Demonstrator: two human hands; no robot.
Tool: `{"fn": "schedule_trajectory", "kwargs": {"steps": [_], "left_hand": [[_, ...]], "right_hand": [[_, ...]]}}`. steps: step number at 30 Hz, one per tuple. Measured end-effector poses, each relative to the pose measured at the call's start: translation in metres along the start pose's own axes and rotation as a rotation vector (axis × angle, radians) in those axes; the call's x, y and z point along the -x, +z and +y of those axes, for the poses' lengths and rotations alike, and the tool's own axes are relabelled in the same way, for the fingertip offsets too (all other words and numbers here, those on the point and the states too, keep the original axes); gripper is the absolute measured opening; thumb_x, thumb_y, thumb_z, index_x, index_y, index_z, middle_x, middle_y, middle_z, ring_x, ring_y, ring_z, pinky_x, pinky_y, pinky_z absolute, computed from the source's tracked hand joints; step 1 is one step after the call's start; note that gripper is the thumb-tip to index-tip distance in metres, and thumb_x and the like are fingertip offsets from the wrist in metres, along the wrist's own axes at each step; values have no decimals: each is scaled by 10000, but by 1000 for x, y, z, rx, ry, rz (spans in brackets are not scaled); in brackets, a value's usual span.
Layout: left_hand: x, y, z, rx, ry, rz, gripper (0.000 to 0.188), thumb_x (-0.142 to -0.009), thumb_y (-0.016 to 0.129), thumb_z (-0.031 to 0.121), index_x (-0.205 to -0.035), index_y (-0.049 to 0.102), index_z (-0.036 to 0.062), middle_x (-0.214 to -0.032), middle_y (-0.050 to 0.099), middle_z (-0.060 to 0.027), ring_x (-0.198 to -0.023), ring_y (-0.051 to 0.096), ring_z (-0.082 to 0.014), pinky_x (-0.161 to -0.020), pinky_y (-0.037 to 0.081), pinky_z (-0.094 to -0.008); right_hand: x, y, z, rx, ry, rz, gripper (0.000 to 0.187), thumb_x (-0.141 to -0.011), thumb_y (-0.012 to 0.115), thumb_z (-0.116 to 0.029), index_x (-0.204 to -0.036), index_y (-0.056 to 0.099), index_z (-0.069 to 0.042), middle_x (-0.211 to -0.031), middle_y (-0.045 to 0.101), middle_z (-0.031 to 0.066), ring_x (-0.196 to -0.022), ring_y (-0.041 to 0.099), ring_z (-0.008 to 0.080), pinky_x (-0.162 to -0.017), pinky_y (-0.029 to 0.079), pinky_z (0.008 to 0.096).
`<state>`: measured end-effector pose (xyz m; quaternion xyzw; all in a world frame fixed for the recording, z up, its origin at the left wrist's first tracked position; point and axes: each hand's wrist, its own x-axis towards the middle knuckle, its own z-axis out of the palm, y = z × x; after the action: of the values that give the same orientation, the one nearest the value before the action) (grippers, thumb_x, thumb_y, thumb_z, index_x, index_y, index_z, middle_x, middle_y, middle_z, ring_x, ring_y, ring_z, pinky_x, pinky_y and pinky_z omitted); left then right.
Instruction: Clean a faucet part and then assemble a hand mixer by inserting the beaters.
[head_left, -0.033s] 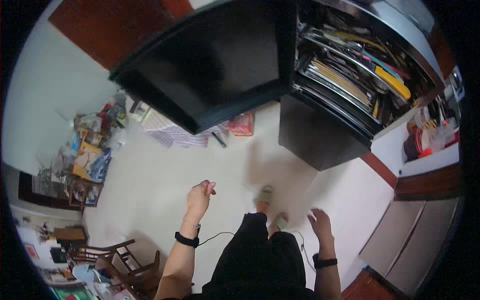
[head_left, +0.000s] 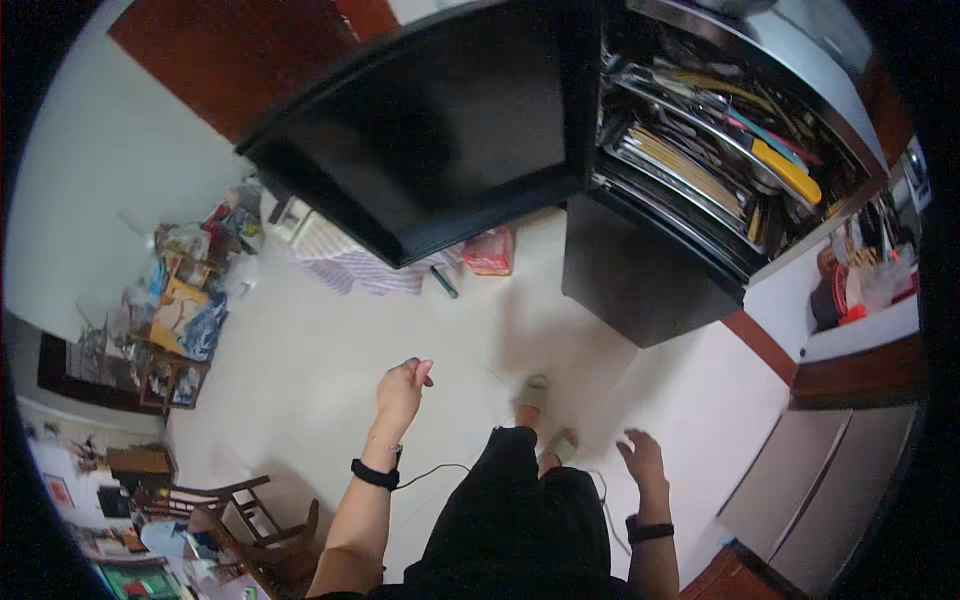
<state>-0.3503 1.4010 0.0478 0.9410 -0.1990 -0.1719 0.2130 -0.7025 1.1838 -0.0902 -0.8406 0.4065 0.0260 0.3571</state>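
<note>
Left hand (head_left: 402,388) sits mid-frame over the pale floor (head_left: 300,350), fingers curled shut on nothing visible. Right hand (head_left: 642,460), lower right, is open with fingers spread and empty, nearest the dark cabinet (head_left: 640,275) below the packed utensil drawer (head_left: 720,150).

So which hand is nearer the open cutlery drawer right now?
Right. The right hand hangs open below the cutlery drawer, on its side of the body. The left hand, loosely closed and holding nothing visible, is farther off to the left, under the black countertop.
</note>
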Motion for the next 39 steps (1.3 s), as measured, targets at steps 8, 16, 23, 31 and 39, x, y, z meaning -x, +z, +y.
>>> {"fn": "schedule_trajectory", "kwargs": {"steps": [8, 16, 23, 31, 39], "left_hand": [[-15, -30, -3, 136, 31, 180, 395, -854, 508, 408, -873, 590, 22, -788, 608, -173, -688, 586, -309, -627, 448, -387], [-97, -75, -19, 394, 252, 369, 611, -796, 629, 346, -1183, 416, -77, -1112, 516, -279, -867, 588, -328, -751, 464, -367], [-174, -125, -7, 639, 468, 386, 909, -699, 741, 325, -1333, 207, -48, -1356, 291, -245, -1219, 367, -298, -993, 310, -354], [-193, -127, 8, 857, 680, 63, 707, -731, 726, 219, -1272, 320, 13, -1234, 440, -134, -1145, 408, -212, -959, 321, -305], [-153, -129, 8, 727, 757, 104, 657, -761, 691, 166, -1252, 282, 13, -1156, 451, -122, -1083, 434, -217, -933, 334, -310]], "right_hand": [[83, 15, 125, 290, 283, -106, 446, -713, 675, -361, -1029, 584, -61, -973, 618, 156, -929, 581, 303, -801, 451, 419], [92, 3, 125, 291, 398, -47, 556, -723, 682, -289, -1166, 490, -13, -1009, 593, 225, -920, 591, 322, -766, 481, 405], [-9, -41, -54, -55, 179, 101, 849, -777, 574, -42, -1405, 11, -132, -1117, 511, 311, -1019, 542, 385, -870, 436, 387], [-167, -49, -342, -232, -442, 395, 913, -683, 531, 81, -1402, -12, -65, -1152, 432, 261, -1001, 475, 373, -876, 391, 377], [-259, -49, -399, -430, -154, 607, 957, -716, 546, 45, -1406, -82, -170, -952, 484, 233, -845, 511, 341, -787, 415, 359]]}}
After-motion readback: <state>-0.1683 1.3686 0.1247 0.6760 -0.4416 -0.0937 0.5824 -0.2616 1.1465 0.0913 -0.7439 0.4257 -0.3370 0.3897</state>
